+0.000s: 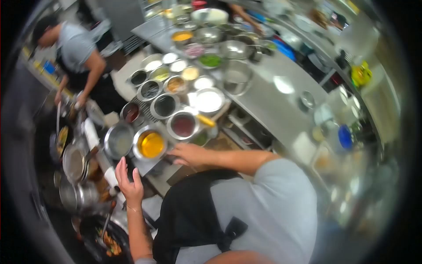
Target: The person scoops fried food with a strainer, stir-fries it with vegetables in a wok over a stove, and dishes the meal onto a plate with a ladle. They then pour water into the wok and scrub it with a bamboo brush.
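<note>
My left hand (129, 182) is raised just in front of a steel pot of cloudy liquid (118, 141). Its fingers are stretched out and hold nothing. My right hand (189, 154) reaches across to the right side of a steel pot of yellow oil (151, 144), with its fingers apart and their tips close to the rim. Whether they touch the rim is too blurred to tell. Beyond that hand stands a pot of dark red sauce (183, 125), with a yellow handle (205, 120) beside it.
Several containers of seasonings and a bowl of chopped greens (210, 60) stand further back. On the left are a wok with food and a ladle (107, 240), and stacked pots (77, 163). A co-worker (79, 53) stands at the stove. A steel counter (272, 110) runs along the right.
</note>
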{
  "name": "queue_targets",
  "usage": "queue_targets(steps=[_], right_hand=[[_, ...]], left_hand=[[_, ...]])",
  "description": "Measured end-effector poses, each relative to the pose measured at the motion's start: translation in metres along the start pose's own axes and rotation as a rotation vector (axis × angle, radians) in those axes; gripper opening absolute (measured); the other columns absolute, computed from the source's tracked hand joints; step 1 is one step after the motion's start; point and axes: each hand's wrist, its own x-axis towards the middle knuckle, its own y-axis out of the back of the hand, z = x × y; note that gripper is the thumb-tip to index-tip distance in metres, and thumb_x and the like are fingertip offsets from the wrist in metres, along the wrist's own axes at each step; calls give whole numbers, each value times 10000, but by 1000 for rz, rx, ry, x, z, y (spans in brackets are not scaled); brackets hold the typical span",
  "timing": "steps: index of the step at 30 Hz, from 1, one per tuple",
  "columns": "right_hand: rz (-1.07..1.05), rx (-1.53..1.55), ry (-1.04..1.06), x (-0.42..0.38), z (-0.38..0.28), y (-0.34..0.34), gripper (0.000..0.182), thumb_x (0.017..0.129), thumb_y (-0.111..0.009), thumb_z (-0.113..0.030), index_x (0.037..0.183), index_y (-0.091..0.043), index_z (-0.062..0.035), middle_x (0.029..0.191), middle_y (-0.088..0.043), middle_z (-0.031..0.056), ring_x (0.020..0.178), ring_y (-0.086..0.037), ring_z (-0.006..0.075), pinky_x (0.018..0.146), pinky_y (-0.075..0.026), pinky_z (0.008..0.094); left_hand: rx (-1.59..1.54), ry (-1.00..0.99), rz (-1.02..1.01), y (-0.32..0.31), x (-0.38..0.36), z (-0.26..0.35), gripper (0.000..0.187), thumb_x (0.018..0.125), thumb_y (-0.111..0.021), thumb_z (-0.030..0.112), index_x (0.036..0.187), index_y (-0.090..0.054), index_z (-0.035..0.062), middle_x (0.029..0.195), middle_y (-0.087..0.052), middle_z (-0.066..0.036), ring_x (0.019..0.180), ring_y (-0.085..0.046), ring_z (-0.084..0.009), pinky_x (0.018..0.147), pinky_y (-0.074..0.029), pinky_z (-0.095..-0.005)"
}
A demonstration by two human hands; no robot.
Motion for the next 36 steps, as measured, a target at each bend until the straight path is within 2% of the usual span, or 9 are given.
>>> queue_targets(steps=[10, 15, 19, 22, 25, 26, 30, 32, 36], right_hand=[[417, -37, -1025, -411, 37, 169, 446, 925, -679, -245, 1349, -615, -124, 1221, -680, 139, 1122, -641, 334, 960, -514, 433], [83, -160, -995, -506, -32, 258, 400, 932, -642, -240, 1325, -639, -164, 1160, -692, 138, 1089, -651, 349, 949, -520, 458], [-368, -250, -944, -487, -2, 271, 373, 926, -648, -217, 1298, -658, -181, 1089, -698, 126, 1038, -670, 336, 892, -540, 458], [3, -208, -729, -440, 25, 236, 351, 933, -645, -209, 1281, -665, -166, 1048, -700, 134, 1003, -676, 342, 877, -541, 460], [142, -39, -487, -393, 48, 196, 344, 942, -656, -204, 1281, -669, -147, 1038, -702, 152, 951, -681, 339, 852, -542, 442], [74, -29, -388, -377, 56, 183, 344, 942, -656, -204, 1281, -669, -147, 1038, -702, 152, 951, -681, 339, 852, -542, 442], [-8, 211, -491, -317, 78, 158, 380, 923, -714, -166, 1299, -668, -127, 993, -708, 157, 865, -680, 309, 796, -534, 395], [-62, 138, -481, -276, 78, 150, 381, 912, -739, -131, 1286, -678, -94, 883, -701, 147, 775, -671, 268, 764, -527, 363], [-375, 146, -321, -170, 49, 127, 362, 925, -722, -127, 1281, -680, -71, 867, -699, 152, 752, -666, 246, 751, -529, 346]], left_hand=[[-522, -875, -200, -287, 196, 373, 441, 893, -732, 153, 1280, -629, -31, 1281, -622, -212, 1168, -601, -396, 1008, -481, -439], [-827, -816, -304, -385, 228, 562, 479, 995, -591, 386, 1155, -691, -55, 1135, -686, -260, 1100, -630, -419, 988, -477, -463], [-436, -542, -555, -434, 238, 676, 793, 989, -380, 659, 952, -733, -50, 982, -705, -311, 1035, -665, -462, 957, -480, -501], [-256, -728, -715, -438, 204, 704, 485, 901, -511, 380, 1096, -743, 1, 1227, -681, -262, 1149, -662, -412, 991, -519, -491], [-373, -881, -742, -405, 167, 672, 234, 785, -657, 212, 834, -761, 7, 828, -710, -269, 841, -731, -404, 759, -593, -479], [-236, -1244, -590, -433, 152, 651, 286, 842, -619, 245, 737, -718, -2, 746, -680, -280, 772, -705, -429, 730, -576, -500], [-851, -485, -1110, -374, 94, 432, 426, 963, -530, 381, 943, -647, -29, 885, -696, -213, 880, -680, -338, 820, -539, -452], [-675, 147, -1066, -357, 53, 300, 439, 951, -612, 403, 1055, -677, -19, 955, -695, -138, 925, -662, -200, 779, -537, -382], [-1536, 914, -422, -257, -83, 98, 419, 981, -677, 296, 1210, -654, -54, 1060, -705, -108, 951, -674, -208, 870, -548, -389]])
